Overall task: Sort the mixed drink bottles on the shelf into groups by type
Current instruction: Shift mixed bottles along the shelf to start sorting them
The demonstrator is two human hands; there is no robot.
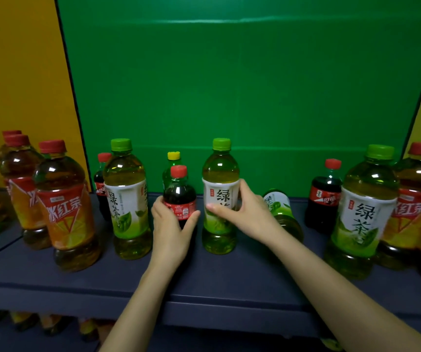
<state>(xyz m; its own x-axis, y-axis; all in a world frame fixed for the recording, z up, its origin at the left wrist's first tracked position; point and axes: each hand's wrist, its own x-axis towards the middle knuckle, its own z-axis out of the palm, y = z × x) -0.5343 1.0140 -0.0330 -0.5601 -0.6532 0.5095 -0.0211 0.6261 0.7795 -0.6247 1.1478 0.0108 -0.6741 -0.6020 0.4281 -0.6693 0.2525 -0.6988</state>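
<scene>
Four green-capped plastic bottles of pale green tea are on the dark blue-grey shelf [229, 275]. Three stand upright: the left green tea bottle [127, 199], the centre green tea bottle [220, 171] and the right green tea bottle [364, 212]. The toppled green tea bottle [283, 212] lies on its side. All have white-and-green leaf labels.

There are three small red-capped bottles of dark cola: the back-left cola bottle [102, 184], the middle cola bottle [179, 194] and the right cola bottle [324, 196]. One yellow-capped green bottle [173, 158] stands behind the middle cola bottle, mostly hidden.

Amber red-capped iced tea bottles with red-orange labels number at least three in the left iced tea group [64, 207] and two in the right iced tea group [417, 194]. The frame edges cut off others.

The left hand [171, 232] has its grip wrapped round the middle cola bottle's lower body. The right hand [245, 212] has its grip round the centre green tea bottle's label and partly covers the toppled one. Bottles on the lower shelf [52, 323] are too dim to identify.
</scene>
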